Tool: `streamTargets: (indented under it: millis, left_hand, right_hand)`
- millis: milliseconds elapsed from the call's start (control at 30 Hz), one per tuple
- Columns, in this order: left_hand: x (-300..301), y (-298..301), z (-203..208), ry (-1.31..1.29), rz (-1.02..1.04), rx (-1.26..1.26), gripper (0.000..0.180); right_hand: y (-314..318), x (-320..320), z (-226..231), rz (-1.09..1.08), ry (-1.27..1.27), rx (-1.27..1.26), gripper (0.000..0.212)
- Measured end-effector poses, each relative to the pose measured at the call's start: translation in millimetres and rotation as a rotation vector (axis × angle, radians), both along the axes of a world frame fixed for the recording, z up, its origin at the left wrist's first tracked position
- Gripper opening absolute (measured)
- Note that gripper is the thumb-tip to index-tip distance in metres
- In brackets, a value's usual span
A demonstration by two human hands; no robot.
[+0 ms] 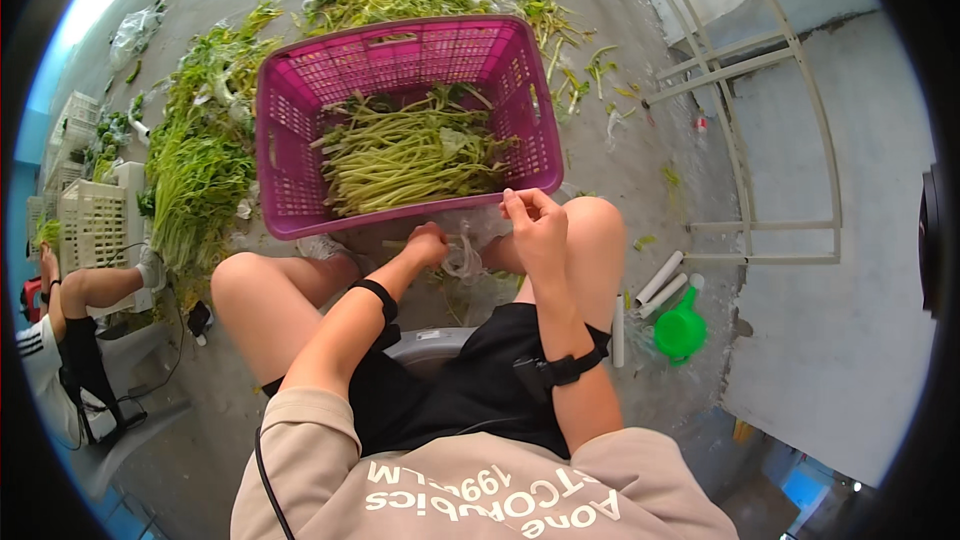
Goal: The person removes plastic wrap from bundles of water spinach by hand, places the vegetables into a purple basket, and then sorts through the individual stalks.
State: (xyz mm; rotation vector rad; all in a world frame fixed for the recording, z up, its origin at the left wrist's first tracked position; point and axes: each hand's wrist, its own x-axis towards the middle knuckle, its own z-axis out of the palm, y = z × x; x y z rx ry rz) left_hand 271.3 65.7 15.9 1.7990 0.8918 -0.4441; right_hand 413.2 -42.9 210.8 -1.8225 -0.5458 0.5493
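My left hand (430, 245) is closed between my knees, just below the near rim of a purple plastic crate (285, 205). Beside it hangs a loose bundle of whitish strands (463, 258); I cannot tell whether the fingers hold any of it. With bent fingers pinched together, my right hand (538, 220) is raised by the crate's near right corner. Whatever it pinches is too thin to make out. Inside the crate, long green stalks (410, 160) lie side by side, mostly crosswise, with a few leaves among them.
Heaps of leafy greens (205, 150) lie left of and beyond the crate. On the right are a metal frame (740, 110), white tubes (660, 280) and a green plastic scoop (681, 330). Another person's leg (105, 290) and pale crates (95, 220) are at far left.
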Motion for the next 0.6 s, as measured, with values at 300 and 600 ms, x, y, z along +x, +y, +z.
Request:
streamTargets:
  millis: [300, 600]
  left_hand:
    - [4.8, -7.4, -6.6, -0.066, -0.456, -0.101, 0.059]
    - [58.8, 153.9, 150.9, -0.323, -0.176, -0.322, 0.04]
  right_hand:
    - [10.3, 12.4, 13.4, -0.084, 0.373, 0.161, 0.018]
    - [-4.6, 7.8, 39.6, -0.093, 0.546, 0.163, 0.018]
